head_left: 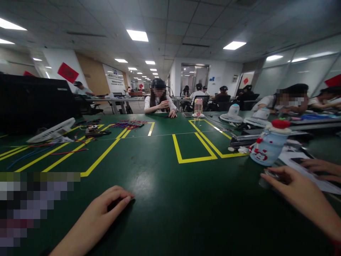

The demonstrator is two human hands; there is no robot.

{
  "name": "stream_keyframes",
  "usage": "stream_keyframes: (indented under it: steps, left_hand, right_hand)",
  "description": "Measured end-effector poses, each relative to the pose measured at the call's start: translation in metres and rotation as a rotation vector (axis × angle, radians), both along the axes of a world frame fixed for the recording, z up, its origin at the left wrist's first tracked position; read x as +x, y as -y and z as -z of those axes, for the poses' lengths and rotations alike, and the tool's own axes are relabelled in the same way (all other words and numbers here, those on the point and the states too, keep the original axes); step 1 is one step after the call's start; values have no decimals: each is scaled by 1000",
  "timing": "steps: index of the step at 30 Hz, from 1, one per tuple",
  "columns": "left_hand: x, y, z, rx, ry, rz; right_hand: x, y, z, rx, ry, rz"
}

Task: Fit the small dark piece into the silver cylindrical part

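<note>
My left hand (110, 206) rests low over the green table (160, 220), thumb and fingertips pressed together. Whatever is between them, if anything, is too small to make out. At the right, my right hand (295, 185) is closed with thumb and fingers around a small shiny object (273, 173), partly hidden by the fingers. Just beyond that hand stands a light blue bottle (271, 144) with a red top and a cartoon print. Yellow tape (197, 160) marks out shapes on the table farther off.
Another person's hand (322, 169) lies over white paper at the right edge. Loose wires (129, 124), a white fan (53, 131) and a dark monitor (34, 103) are at the left. White fans (231, 115) and a pink bottle (198, 108) stand farther back. A person (160, 99) sits opposite.
</note>
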State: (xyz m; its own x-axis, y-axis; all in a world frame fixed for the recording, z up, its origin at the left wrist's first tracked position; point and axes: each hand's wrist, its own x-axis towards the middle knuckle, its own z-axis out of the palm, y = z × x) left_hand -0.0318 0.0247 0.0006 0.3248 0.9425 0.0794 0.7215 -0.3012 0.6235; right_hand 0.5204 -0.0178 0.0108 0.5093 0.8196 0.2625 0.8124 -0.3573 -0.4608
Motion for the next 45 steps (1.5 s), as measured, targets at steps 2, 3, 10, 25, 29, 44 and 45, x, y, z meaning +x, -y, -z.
stream_keyframes:
  steps: [2, 3, 10, 25, 29, 44, 45]
  left_hand:
    - [-2, -2, 1, -9, -2, 5]
    - [-3, -2, 2, -16, -3, 9]
    - [-12, -2, 0, -40, 30, -23]
    - [-4, 3, -3, 1, 18, 24]
    - [-2, 5, -8, 0, 10, 47]
    - [74, 23, -38, 102, 132, 121]
    - [88, 24, -43, 116, 152, 147]
  right_hand:
    - [4, -1, 4, 6, -17, -3]
    - [6, -2, 6, 3, -32, -6]
    - [13, -3, 14, 36, -188, -21]
    - [-147, -2, -23, 121, -220, -666]
    - [-215, -8, -26, 104, -323, -931]
    - [-241, -12, 2, 57, -668, -1015]
    - [-242, -13, 2, 56, -685, -1024]
